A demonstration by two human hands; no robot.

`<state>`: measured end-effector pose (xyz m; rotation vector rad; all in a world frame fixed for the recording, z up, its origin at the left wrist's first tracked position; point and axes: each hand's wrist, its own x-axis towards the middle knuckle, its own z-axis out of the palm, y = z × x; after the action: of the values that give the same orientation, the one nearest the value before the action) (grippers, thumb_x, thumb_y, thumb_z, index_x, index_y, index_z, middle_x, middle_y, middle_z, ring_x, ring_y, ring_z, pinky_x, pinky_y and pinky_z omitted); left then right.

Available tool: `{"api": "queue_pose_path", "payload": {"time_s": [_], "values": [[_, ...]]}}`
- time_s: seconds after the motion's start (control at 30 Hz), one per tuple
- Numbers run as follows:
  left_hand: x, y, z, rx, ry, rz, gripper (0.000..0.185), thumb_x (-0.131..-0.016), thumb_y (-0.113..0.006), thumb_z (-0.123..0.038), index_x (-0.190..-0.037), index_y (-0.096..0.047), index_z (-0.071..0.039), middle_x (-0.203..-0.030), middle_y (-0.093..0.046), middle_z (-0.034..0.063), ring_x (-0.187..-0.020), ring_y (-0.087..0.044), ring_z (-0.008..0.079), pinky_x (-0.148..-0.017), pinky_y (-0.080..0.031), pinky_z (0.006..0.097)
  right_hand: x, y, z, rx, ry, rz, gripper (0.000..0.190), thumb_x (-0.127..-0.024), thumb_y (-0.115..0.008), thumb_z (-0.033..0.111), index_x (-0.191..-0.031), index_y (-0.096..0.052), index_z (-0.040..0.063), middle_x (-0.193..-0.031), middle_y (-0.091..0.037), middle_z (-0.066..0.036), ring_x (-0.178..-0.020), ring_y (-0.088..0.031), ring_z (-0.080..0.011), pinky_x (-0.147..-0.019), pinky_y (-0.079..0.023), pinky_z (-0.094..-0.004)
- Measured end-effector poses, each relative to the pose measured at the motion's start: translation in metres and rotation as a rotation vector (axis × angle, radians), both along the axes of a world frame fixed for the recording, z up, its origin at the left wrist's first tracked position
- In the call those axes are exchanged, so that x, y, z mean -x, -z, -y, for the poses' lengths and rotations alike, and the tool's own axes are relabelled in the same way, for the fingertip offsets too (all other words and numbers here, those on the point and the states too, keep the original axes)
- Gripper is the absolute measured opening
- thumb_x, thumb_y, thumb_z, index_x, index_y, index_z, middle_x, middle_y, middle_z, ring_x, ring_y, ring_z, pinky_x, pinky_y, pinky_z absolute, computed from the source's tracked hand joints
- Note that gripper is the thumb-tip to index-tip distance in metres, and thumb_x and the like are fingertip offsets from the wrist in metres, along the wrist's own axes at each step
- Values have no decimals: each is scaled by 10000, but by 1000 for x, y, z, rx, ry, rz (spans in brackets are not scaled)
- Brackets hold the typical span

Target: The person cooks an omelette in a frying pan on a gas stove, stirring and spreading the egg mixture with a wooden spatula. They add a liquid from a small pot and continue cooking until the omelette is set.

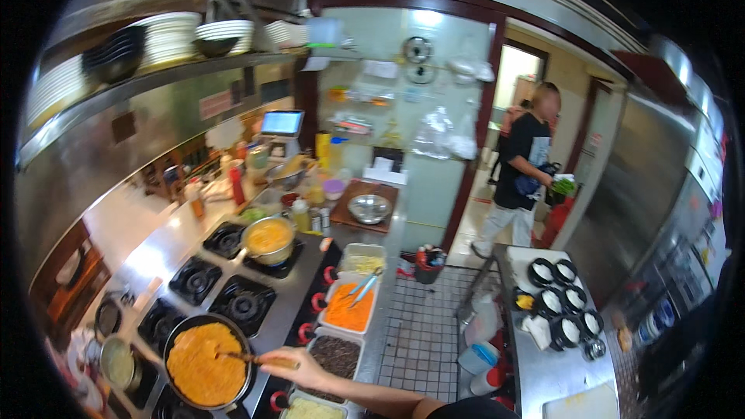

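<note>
My right hand is closed around the light wooden handle of a cooking utensil. The utensil's darker end rests in an orange, thick-looking food that fills most of a black frying pan. This pan sits on the near part of a gas stove. My left hand is out of view. Beside my forearm stand white tubs with dark shreds and pale shreds. Farther along, orange shreds fill another tub, with blue-handled tongs lying on them.
A pot of orange liquid stands on a far burner, and another pot at near left. A metal bowl rests on a brown board. Several black bowls stand on the right counter. A person holding greens is in the doorway.
</note>
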<state>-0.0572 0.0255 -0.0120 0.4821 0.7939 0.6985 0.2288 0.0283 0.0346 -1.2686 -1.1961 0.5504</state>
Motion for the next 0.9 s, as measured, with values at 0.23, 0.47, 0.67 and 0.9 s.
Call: {"api": "queue_pose_path", "payload": {"time_s": [0.23,0.47,0.67,0.9], "values": [[2,-4,8,-58,28,14,283,-925,-468,-179,-1173,-479,-44,-714,-513,18,-547,-454,102,-478,-369,219,-3,6,14,67,-9,-352,265,-889,-546,162,-1134,-569,61,-873,-626,-3,-681,-479,-19,-577,-386,-176],[2,-29,13,-133,77,-10,249,-918,-483,-167,-1140,-472,-55,-711,-502,18,-549,-448,99,-472,-353,205,-2,4,23,103,-132,-331,270,-894,-525,139,-1139,-549,30,-959,-626,-33,-839,-529,-63,-741,-430,-218],[2,-33,22,-43,-52,-69,237,-916,-492,-150,-1131,-487,-51,-792,-523,33,-636,-493,98,-523,-402,201,7,-5,34,42,-91,-288,262,-888,-550,171,-1115,-578,44,-916,-619,-5,-816,-527,-53,-737,-426,-205],[12,-29,43,-918,178,-580,207,-922,-479,-136,-1105,-509,-44,-910,-548,44,-788,-525,89,-586,-415,191,9,-3,38,60,137,-317,142,-827,-642,127,-931,-651,30,-799,-625,22,-727,-531,-24,-637,-442,-197]]}}
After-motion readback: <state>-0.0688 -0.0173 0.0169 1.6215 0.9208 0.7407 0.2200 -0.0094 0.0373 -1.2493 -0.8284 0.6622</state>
